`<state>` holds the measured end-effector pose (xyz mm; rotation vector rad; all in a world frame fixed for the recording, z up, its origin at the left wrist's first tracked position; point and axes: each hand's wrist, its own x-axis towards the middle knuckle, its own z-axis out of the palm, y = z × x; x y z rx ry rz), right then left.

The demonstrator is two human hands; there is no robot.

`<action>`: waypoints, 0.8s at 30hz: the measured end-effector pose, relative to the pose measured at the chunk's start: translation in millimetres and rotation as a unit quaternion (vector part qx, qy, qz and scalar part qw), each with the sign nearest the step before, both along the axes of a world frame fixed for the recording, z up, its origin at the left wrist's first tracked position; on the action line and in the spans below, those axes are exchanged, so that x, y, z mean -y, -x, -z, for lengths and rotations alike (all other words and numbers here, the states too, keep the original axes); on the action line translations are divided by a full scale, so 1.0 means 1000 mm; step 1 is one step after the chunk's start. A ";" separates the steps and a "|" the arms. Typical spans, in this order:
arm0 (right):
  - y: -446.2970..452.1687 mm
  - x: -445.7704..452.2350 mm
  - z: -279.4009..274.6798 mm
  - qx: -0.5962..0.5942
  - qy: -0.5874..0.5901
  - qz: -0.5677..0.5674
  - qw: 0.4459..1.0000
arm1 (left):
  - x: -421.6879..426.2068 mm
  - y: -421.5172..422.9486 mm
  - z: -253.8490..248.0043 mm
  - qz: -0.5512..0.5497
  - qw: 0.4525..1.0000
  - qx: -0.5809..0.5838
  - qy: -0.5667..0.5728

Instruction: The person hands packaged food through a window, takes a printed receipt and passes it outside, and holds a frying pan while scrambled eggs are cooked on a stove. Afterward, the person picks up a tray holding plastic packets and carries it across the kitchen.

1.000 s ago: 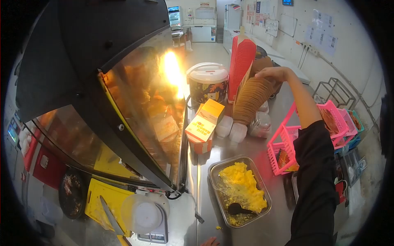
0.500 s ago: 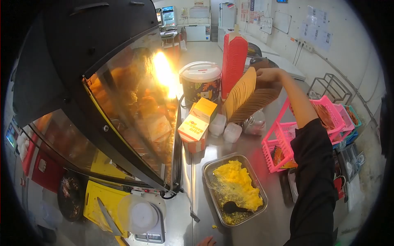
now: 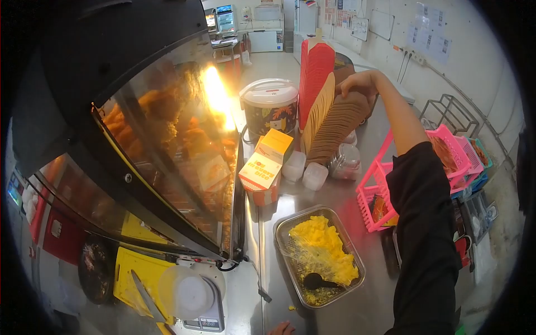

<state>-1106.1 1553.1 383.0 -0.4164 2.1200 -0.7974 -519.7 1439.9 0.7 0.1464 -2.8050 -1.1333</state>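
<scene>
My right hand [image 3: 359,84] reaches across the counter and grips the top of a stack of brown paper boxes [image 3: 336,125], nested flat and fanned out. Beside this stack stands a tall red stack of folded cartons [image 3: 316,72]. At the bottom edge, only the fingers of my left hand [image 3: 282,328] show; they lie on the metal counter, apparently with nothing in them. Between my hands sits a metal tray [image 3: 282,241] of yellow food [image 3: 324,245], with a black scoop [image 3: 315,281] in it. A printed yellow-and-white carton [image 3: 262,167] stands left of the brown stack.
A lit glass food warmer [image 3: 173,151] fills the left side. Pink baskets [image 3: 375,206] stand at right. Clear plastic cups [image 3: 315,176] and a patterned rice cooker [image 3: 270,106] are further back. A knife [image 3: 144,293] lies on a yellow board [image 3: 124,273] beside a scale [image 3: 209,321].
My right hand has moved slightly left and up. The brown stack under it now stands more upright and closer to the red stack. My left hand stays at the bottom edge.
</scene>
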 end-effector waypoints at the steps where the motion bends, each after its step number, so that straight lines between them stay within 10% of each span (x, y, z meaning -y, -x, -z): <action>1: 0.001 0.001 -0.001 0.002 0.005 0.019 1.000 | -0.001 0.002 -0.004 0.000 1.000 -0.007 0.006; 10: 0.021 0.015 -0.006 -0.432 -0.319 -0.163 0.828 | -0.001 0.006 -0.024 -0.021 0.999 0.026 0.000; 24: 0.022 0.043 0.039 -0.806 -0.192 0.105 0.550 | 0.001 0.001 -0.007 -0.014 0.999 0.042 -0.001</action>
